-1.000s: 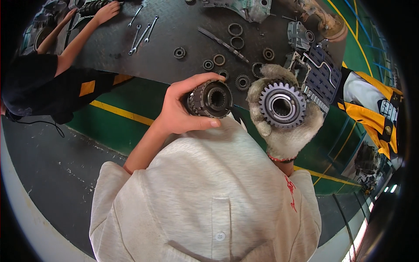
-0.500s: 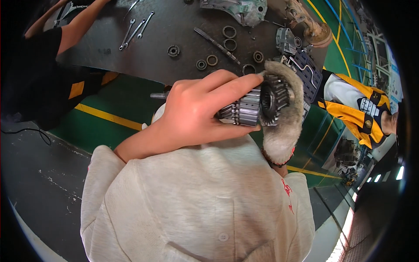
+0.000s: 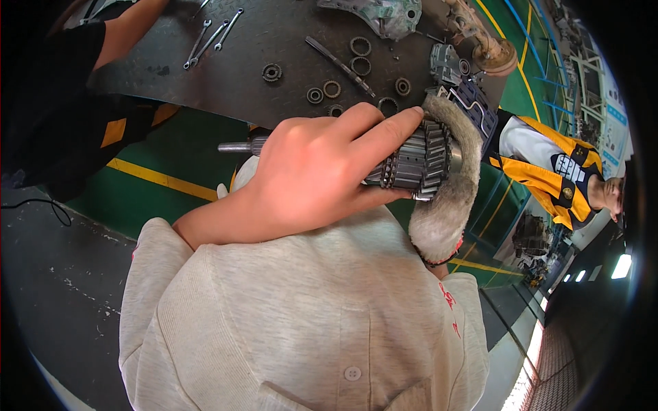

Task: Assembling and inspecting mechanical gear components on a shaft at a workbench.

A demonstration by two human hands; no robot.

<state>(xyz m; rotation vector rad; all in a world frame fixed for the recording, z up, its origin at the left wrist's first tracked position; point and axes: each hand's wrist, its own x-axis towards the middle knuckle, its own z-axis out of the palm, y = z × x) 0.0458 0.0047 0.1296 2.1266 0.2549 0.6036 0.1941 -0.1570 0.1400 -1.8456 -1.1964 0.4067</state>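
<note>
Held level before my chest is a steel gear shaft (image 3: 234,146), its thin end sticking out to the left. My bare left hand (image 3: 308,178) wraps over it from above, fingers and thumb closed round a ridged synchronizer hub (image 3: 404,164). Against the hub's right side sits a helical gear (image 3: 436,157). My right hand (image 3: 449,212), in a soiled pale work glove, curls round the gear's right end; its fingertips are partly hidden behind the gear.
Ahead on a dark metal table (image 3: 240,82) lie a splined shaft (image 3: 339,66), several gear rings (image 3: 360,46), a small gear (image 3: 271,72) and wrenches (image 3: 228,31). A metal housing (image 3: 384,15) stands at the back. One person's arm (image 3: 133,31) reaches in at left; another person (image 3: 548,164) is at right.
The helical gear, tilted with its bore showing before, now lines up against the hub. My gloved hand has turned with it, and the shaft has shifted slightly left.
</note>
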